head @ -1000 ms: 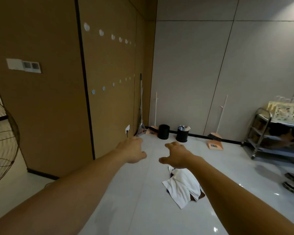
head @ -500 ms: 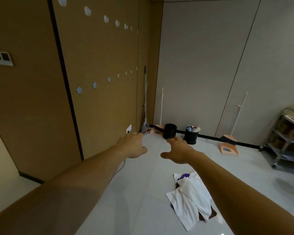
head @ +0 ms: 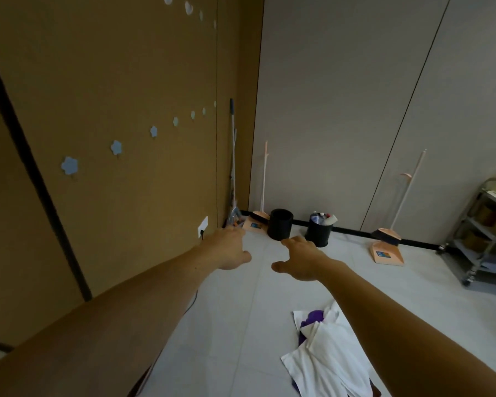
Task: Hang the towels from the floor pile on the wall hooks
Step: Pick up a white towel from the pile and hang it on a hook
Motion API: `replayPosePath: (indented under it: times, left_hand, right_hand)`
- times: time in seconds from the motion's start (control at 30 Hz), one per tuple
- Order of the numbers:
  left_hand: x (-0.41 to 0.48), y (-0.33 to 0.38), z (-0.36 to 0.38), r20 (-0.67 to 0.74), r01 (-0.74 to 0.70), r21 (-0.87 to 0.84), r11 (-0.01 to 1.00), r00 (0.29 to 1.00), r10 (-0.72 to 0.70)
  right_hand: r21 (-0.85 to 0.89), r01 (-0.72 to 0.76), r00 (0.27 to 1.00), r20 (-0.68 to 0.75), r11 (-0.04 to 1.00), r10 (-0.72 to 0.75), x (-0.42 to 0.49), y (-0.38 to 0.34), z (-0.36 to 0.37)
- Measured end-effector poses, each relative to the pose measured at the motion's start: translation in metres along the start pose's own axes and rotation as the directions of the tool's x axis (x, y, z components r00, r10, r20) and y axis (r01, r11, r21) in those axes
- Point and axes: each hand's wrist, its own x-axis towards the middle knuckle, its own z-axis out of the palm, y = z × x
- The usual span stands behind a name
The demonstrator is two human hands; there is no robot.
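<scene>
Above one towel pile (head: 327, 356), two empty hands: left hand (head: 226, 250), right hand (head: 301, 263).

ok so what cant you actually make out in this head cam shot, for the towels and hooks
- Towel pile: the right forearm crosses its right side and the bottom edge cuts it off, so the towel count is unclear.
- Purple cloth: mostly buried under the white towel.
- Upper hooks: the row runs off the top edge.
- Lower hooks: the far ones are too small to read.
- Cart: cut by the right edge.
</scene>
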Motion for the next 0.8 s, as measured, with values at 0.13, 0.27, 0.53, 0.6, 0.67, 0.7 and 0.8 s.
replayPosePath:
  times: [0.13, 0.27, 0.53, 0.6, 0.67, 0.7, 0.8]
  left_hand:
    - [0.071, -0.015, 0.003, 0.051, -0.029, 0.006, 1.000, 0.998, 0.029]
    - [0.140, -0.009, 0.016, 0.096, -0.078, -0.010, 0.997, 0.992, 0.079]
    - [0.288, 0.028, 0.052, 0.171, -0.108, -0.003, 0.994, 0.979, 0.106]
    - [0.322, 0.037, 0.058, 0.200, -0.098, 0.009, 0.995, 0.975, 0.094]
    - [0.358, 0.046, 0.065, 0.199, -0.085, 0.006, 0.996, 0.976, 0.082]
    - [0.374, 0.050, 0.070, 0.210, -0.082, 0.008, 0.997, 0.975, 0.078]
    - [0.422, 0.064, 0.094, 0.269, -0.085, 0.011, 0.996, 0.960, 0.079]
  right_hand:
    - [0.035, -0.046, 0.999, 0.005, 0.998, 0.046, 0.054, 0.015, -0.002]
    - [0.032, -0.108, 0.993, 0.048, 0.994, 0.107, 0.104, 0.046, -0.001]
    - [0.039, -0.153, 0.987, 0.048, 0.988, 0.151, 0.231, 0.130, -0.012]
    - [0.058, -0.157, 0.986, 0.065, 0.986, 0.153, 0.257, 0.149, -0.016]
    - [0.071, -0.168, 0.984, 0.069, 0.983, 0.163, 0.282, 0.169, -0.018]
    - [0.076, -0.183, 0.981, 0.074, 0.980, 0.177, 0.293, 0.179, -0.018]
    - [0.100, -0.230, 0.969, 0.111, 0.968, 0.219, 0.318, 0.208, -0.013]
